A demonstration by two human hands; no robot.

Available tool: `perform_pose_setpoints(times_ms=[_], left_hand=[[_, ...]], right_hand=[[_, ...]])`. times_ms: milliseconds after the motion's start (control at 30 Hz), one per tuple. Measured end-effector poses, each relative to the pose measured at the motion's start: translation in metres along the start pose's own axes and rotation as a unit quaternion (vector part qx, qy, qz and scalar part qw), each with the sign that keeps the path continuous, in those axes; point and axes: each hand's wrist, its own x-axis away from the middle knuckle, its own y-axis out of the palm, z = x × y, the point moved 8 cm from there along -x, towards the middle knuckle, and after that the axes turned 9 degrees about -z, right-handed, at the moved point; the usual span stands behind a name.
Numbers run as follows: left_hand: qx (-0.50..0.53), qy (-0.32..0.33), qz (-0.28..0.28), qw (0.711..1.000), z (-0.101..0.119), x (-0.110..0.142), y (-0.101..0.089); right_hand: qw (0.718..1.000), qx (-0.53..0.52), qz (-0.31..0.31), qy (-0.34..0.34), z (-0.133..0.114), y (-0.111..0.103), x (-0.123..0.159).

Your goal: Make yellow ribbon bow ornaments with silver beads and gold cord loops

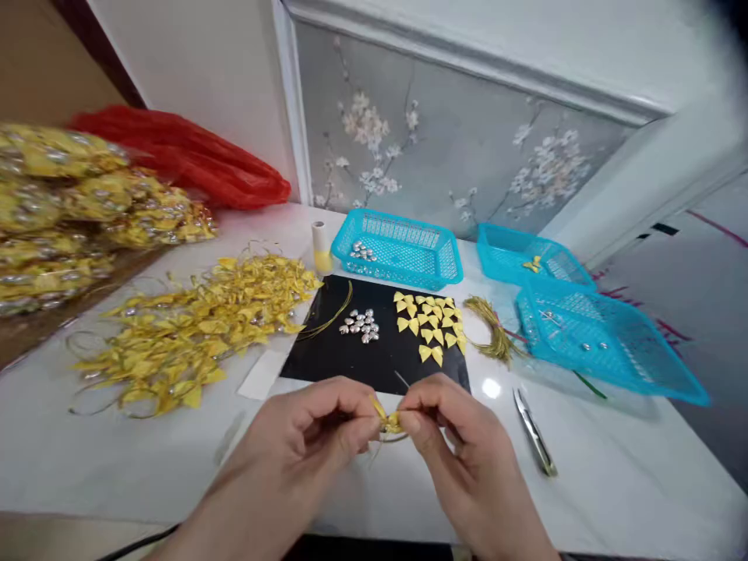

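Observation:
Both my hands meet just in front of the black mat [315, 366], pinching a small yellow ribbon bow [393, 423] between them. My left hand [319, 425] is closed on the bow's left side. On the right side of it, my right hand [453, 432] pinches with thumb and forefinger. Thin cord ends hang below the bow, and a thin needle-like tip [401, 379] sticks up by my right fingers. Several silver beads [361, 325] lie on the mat. To their right, yellow bows [431, 354] sit in rows.
Finished-looking yellow bow pieces [199, 327] form a pile at left, beside bagged ones [58, 202] and a red bag [187, 160]. Blue baskets [403, 271] stand behind and right. A thread spool [321, 248], gold cord bundle [492, 331] and thread snips [534, 436] lie around the mat.

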Motion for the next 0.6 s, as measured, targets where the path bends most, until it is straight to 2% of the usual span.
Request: perform_pose_setpoints(times_ms=[133, 233, 333, 433, 500, 600], left_hand=[[-0.014, 0.004, 0.039, 0.999, 0.002, 0.002, -0.003], [-0.041, -0.007, 0.047, 0.998, 0.001, 0.003, -0.003], [-0.033, -0.027, 0.042, 0.998, -0.002, 0.002, -0.003], [0.009, -0.035, 0.029, 0.999, -0.006, 0.001, -0.001], [0.035, -0.041, 0.024, 0.998, -0.009, 0.0, -0.001], [0.047, -0.05, 0.026, 0.997, -0.012, -0.001, -0.001]], right_hand=[[0.992, 0.061, 0.108, -0.011, -0.017, -0.017, 0.015], [0.986, 0.042, 0.161, -0.012, -0.027, -0.016, 0.027], [0.984, 0.045, 0.172, -0.007, -0.026, -0.007, 0.031], [0.989, 0.061, 0.134, -0.003, -0.017, 0.003, 0.025], [0.992, 0.065, 0.106, -0.031, -0.015, 0.008, 0.021], [0.986, 0.109, 0.111, -0.063, -0.017, 0.008, 0.022]])
